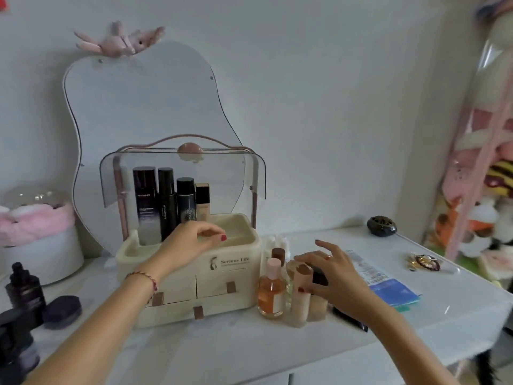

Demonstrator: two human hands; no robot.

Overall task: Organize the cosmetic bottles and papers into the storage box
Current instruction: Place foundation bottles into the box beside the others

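The cream storage box (236,276) stands in the middle of the white table with its clear lid (183,173) raised. Several dark bottles (166,201) stand in its back left compartment. My left hand (191,240) hovers over the box's front rim, fingers loosely curled, holding nothing. To the right of the box is a cluster of bottles: an amber bottle (270,293), pink tubes (301,307), and a black item (319,276). My right hand (333,273) spreads over this cluster, its thumb touching a pink tube. Blue and white papers (388,293) lie further right.
A pear-shaped mirror (144,107) leans behind the box. Dark jars (26,293) and a round compact (62,311) sit at the left, by a pink fluffy container (36,232). A dark round dish (381,225) and hair accessories (424,262) lie right. Plush toys (485,218) fill a rack.
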